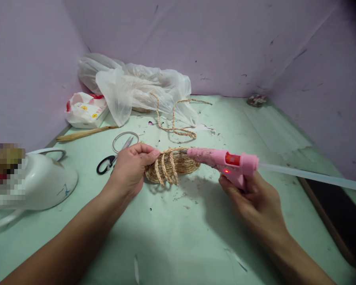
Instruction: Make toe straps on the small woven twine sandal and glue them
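Note:
My left hand (133, 168) is closed on the left end of a woven straw slipper (185, 165), thumb and fingers pinching its edge. Several braided straw cords (165, 168) loop across the left part of the slipper. In my right hand (255, 200) is a pink hot glue gun (215, 158), its red light lit and a long clear glue stick (308, 176) coming out of the back. The nozzle of the gun is at the slipper's upper edge; whether it touches cannot be made out.
Scissors (106, 164) lie left of the slipper. Behind are a loose braided cord (173, 114), a white plastic bag (148, 85), a tissue pack (86, 111) and a straw bundle (87, 133). A white object (52, 180) stands at left, a dark flat device (335, 209) at right.

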Motion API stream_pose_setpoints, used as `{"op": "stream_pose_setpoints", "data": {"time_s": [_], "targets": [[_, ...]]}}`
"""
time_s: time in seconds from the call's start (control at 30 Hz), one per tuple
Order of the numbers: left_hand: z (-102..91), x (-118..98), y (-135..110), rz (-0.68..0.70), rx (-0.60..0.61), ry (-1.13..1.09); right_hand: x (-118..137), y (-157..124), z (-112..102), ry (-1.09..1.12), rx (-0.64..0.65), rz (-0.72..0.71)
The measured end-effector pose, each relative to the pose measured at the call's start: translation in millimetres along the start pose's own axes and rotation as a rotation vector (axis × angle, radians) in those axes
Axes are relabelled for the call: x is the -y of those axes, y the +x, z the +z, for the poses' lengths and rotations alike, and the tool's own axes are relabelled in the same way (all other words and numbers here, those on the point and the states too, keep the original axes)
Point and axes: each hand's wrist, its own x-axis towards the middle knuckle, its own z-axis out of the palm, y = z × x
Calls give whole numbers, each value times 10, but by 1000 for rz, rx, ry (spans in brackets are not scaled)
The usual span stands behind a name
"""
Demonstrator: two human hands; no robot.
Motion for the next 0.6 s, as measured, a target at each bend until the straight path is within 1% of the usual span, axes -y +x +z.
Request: {"op": "stream_pose_setpoints", "data": {"time_s": [0.17, 0.4, 0.6], "targets": [[2, -3, -13, 6, -4, -1, -1, 22, -18, -43, -8, 31], [-15, 15, -2, 19, 10, 21, -19, 14, -57, -33, -14, 28], [-4, 2, -8, 10, 6, 11, -13, 17, -91, -28, 6, 44]]}}
